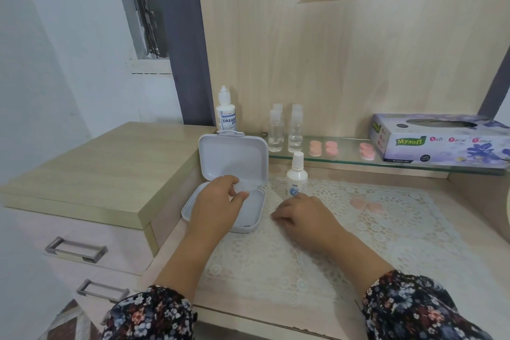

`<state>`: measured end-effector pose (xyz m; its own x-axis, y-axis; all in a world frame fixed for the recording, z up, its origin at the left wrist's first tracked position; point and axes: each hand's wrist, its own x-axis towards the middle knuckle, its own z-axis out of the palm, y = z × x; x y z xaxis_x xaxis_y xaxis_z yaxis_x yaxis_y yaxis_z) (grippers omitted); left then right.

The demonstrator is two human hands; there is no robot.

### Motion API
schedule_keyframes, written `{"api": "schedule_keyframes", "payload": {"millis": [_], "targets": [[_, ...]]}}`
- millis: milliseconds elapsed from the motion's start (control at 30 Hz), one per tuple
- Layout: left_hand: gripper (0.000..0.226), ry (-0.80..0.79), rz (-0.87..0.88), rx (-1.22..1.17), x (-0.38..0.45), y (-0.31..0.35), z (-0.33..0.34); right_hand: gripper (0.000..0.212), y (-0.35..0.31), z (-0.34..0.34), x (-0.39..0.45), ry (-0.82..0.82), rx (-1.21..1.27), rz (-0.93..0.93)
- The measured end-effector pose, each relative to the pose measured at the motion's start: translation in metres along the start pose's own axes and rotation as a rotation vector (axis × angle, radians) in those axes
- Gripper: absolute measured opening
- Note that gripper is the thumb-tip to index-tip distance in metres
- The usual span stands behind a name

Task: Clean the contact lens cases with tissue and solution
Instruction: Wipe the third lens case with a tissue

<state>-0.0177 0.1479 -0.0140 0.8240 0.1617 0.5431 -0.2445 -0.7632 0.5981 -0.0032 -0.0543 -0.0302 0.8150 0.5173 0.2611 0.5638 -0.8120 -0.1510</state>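
At the far left stands a low cabinet with two metal drawer handles, its top level with the left edge of the dressing table. On the table's left edge lies an open white box, its lid upright and leaning back. The left hand reaches into the box's base, thumb and fingers pinched narrowly on a small clear piece, which looks like a contact lens case, though it is too blurred to be sure. Behind the box, at the left end of the glass shelf, stands a white solution bottle with a blue label. Further right on the shelf are clear small bottles, then pink lens cases in a pair, another pink case, and a purple tissue box at the shelf's right end. Below the shelf a lace mat covers the table. A small white bottle stands upright near the mat's back left corner. Just in front of it the right hand rests palm down on the mat, fingers loosely curled, holding nothing visible. Right of that hand, two pink caps lie on the mat. Floral sleeves cover both forearms at the near edge
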Motion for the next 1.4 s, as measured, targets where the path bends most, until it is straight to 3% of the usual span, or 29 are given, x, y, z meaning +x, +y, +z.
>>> {"api": "schedule_keyframes", "payload": {"millis": [167,567,867,1400], "targets": [[0.026,-0.009,-0.087,-0.176,-0.003,0.015,0.007,0.030,0.003,-0.002,-0.005,0.030,-0.012,-0.014],[0.013,-0.178,-0.090,-0.370,-0.026,0.056,0.035,0.019,0.061,-0.031,-0.043,0.265,0.166,0.329],[0.025,-0.388,-0.112,-0.375,-0.030,0.097,0.078,0.015,0.085,-0.030,-0.072,0.458,0.430,0.510],[0.034,-0.468,-0.002,-0.178,-0.036,0.099,0.108,0.013,0.087,-0.028,-0.079,0.472,0.544,0.552]]}}
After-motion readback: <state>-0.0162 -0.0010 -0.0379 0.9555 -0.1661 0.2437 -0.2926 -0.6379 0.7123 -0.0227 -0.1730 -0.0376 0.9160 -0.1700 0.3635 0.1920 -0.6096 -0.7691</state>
